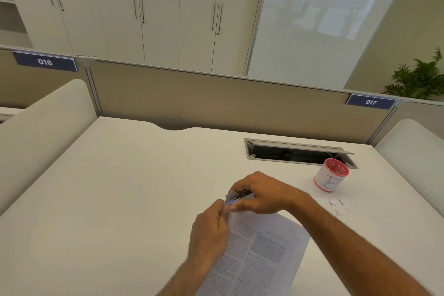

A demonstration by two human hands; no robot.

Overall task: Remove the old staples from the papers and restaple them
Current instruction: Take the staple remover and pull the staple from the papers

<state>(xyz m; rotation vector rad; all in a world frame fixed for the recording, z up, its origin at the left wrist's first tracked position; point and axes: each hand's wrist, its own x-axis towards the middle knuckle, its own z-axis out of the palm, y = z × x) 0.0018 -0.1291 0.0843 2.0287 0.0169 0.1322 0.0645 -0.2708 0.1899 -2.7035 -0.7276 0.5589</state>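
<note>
From the head camera, the white printed paper sheets (254, 255) lie on the white desk (120, 187), their long axis running from the near edge up and slightly left toward the hands. The left hand (209, 230) pinches the sheets' far corner between closed fingers. The right hand (262, 193) curls around a small blue-and-silver tool (236, 197) (blurred, so its kind is unclear), pressed at that same corner. Loose bent metal staples (340, 206) lie near a red-rimmed white cup (330, 179) marked "B".
</note>
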